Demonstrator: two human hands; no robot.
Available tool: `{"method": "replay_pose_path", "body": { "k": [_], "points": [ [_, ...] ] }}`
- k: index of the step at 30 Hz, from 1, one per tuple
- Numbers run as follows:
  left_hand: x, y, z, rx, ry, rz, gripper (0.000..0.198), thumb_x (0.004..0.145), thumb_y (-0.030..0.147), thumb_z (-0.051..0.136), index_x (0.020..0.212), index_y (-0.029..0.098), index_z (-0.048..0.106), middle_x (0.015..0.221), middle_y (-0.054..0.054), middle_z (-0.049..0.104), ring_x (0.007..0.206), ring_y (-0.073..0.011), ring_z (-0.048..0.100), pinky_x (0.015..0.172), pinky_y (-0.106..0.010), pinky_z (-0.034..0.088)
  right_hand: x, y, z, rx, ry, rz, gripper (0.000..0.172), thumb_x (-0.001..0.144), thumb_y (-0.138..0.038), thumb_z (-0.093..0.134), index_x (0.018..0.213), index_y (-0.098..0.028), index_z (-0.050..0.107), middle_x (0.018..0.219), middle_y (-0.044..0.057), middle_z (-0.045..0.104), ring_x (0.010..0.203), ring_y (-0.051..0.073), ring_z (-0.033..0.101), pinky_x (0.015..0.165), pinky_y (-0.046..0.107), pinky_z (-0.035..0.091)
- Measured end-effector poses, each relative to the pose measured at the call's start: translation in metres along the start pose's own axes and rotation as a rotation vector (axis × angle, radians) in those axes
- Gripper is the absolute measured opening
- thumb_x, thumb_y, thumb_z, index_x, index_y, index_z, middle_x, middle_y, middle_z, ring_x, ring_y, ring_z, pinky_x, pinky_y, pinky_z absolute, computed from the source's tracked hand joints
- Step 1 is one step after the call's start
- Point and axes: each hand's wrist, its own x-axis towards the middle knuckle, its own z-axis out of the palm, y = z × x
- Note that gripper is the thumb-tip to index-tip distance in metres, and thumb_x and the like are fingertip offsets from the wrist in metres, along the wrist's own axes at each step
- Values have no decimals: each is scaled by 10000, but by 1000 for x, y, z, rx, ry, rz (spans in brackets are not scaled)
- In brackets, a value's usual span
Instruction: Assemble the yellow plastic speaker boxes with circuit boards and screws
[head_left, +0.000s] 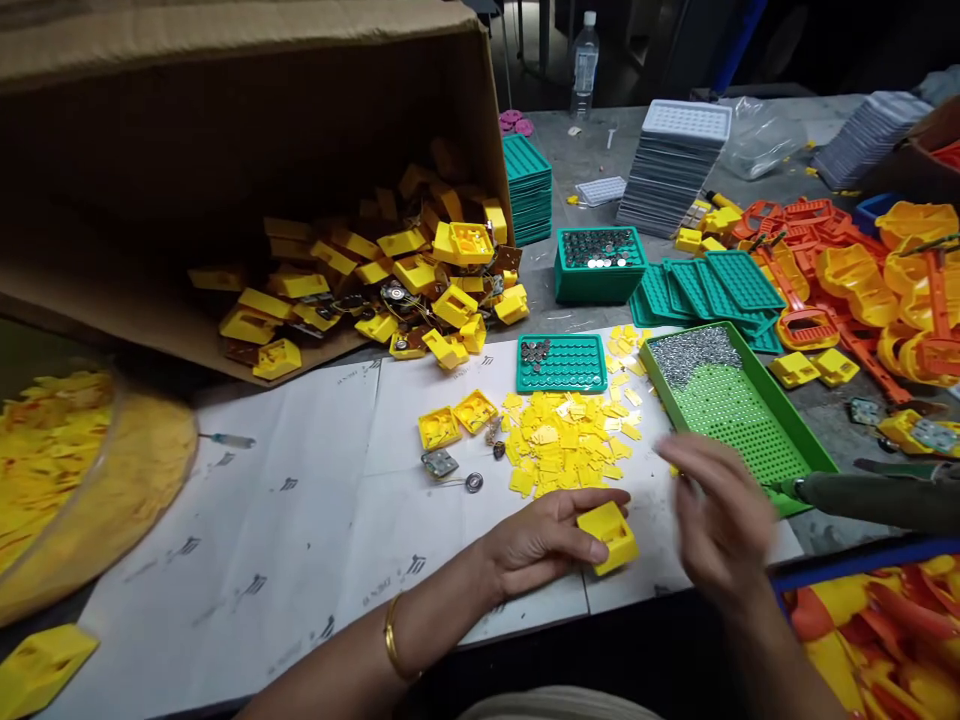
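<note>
Low over the white paper [300,530], a yellow casing [618,546] sits in the left hand [544,540], pinched between thumb and fingers, jutting past the thumb tip. Just beside it, the right hand [724,520] is blurred; how far its fingers open, or whether they hold anything, I cannot tell. Beyond lie yellow plates [559,440], then a teal tray [577,377].

Right-hand fingers [709,468] blurred, cardboard box [225,45] cut off
</note>
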Motion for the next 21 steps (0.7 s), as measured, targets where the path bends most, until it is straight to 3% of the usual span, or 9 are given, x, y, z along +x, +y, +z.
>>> {"method": "replay_pose_path", "body": {
  "k": [3,5,9,12,16,21],
  "points": [
    [-1,4,-4,9,17,65,454,622,25,728,1061,122,657,1001,-63,678,894,-128,639,868,-231,434,41,10,55,2,-89,35,237,921,-163,475,1076,-209,647,996,65,660,926,173,635,822,319,516],
    [-4,8,-6,-13,51,130,385,671,77,726,1040,129,629,997,-72,683,907,-146,655,909,-263,428,68,21,86,-91,-212,91,199,897,-194,536,1036,-189,679,973,69,657,880,176,638,799,300,504],
    [-12,18,-7,-55,86,156,376,679,95,739,992,168,544,962,-72,693,936,-209,688,905,-319,457,96,31,120,-185,-303,112,233,916,-245,518,1062,-201,694,958,76,653,834,185,627,749,287,474],
    [-16,22,-5,-52,82,143,396,666,83,744,992,172,539,1002,-69,682,959,-239,682,833,-342,514,98,28,122,-230,-362,108,243,920,-255,508,1058,-212,703,978,88,646,861,204,618,737,294,455],
    [-18,25,-4,-42,100,147,390,681,91,739,1013,169,550,1025,-74,674,974,-239,676,802,-330,538,94,23,107,-260,-421,122,215,908,-261,522,964,-209,723,981,92,648,861,214,614,708,298,439],
    [-18,27,-5,-37,134,145,413,686,104,745,1043,168,548,1059,-84,661,977,-241,676,781,-308,544,94,27,99,-221,-405,199,121,847,-261,590,862,-188,686,896,53,670,799,186,623,661,276,443]
  ]
}}
